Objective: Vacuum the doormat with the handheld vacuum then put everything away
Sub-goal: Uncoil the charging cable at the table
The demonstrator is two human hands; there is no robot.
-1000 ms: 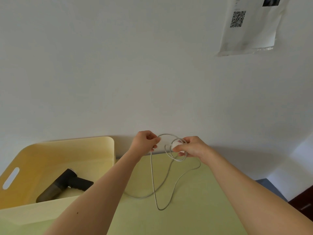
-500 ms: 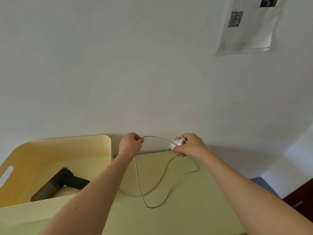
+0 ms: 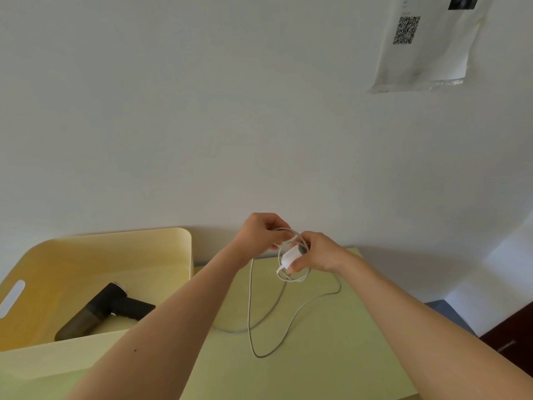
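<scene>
My right hand (image 3: pixel 315 252) grips a small white charger plug (image 3: pixel 290 256) with loops of its white cable wound around it. My left hand (image 3: pixel 261 230) pinches the cable (image 3: pixel 249 298) just beside the plug, close against the right hand. The loose remainder of the cable trails down in a long loop onto the pale green table (image 3: pixel 331 356). The dark handheld vacuum (image 3: pixel 106 308) lies on its side inside the yellow bin (image 3: pixel 121 246) at the left. No doormat is in view.
A white wall stands right behind the table and the bin. A paper sheet with a QR code (image 3: pixel 424 44) hangs on it at the upper right. Past the table's right edge are a bit of blue floor (image 3: pixel 444 308) and dark wooden furniture (image 3: pixel 513 342).
My left hand swung out to the left with the cable and has come back to the right hand, laying another loop around the plug. The trailing cable is shorter.
</scene>
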